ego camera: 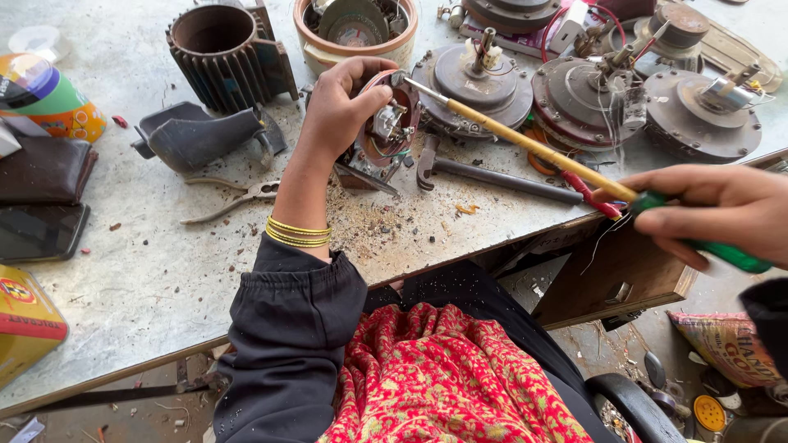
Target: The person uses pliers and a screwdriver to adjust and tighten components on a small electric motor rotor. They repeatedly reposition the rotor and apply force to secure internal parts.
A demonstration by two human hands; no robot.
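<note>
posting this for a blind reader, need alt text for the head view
A person's left hand tilts a small motor part up on a dusty workbench, while the right hand pokes a long yellow-shafted screwdriver into it. Pliers, a hammer, a finned motor housing and several round motor assemblies lie around.

Left hand fingers curled, gripping; right hand fist closed
</note>
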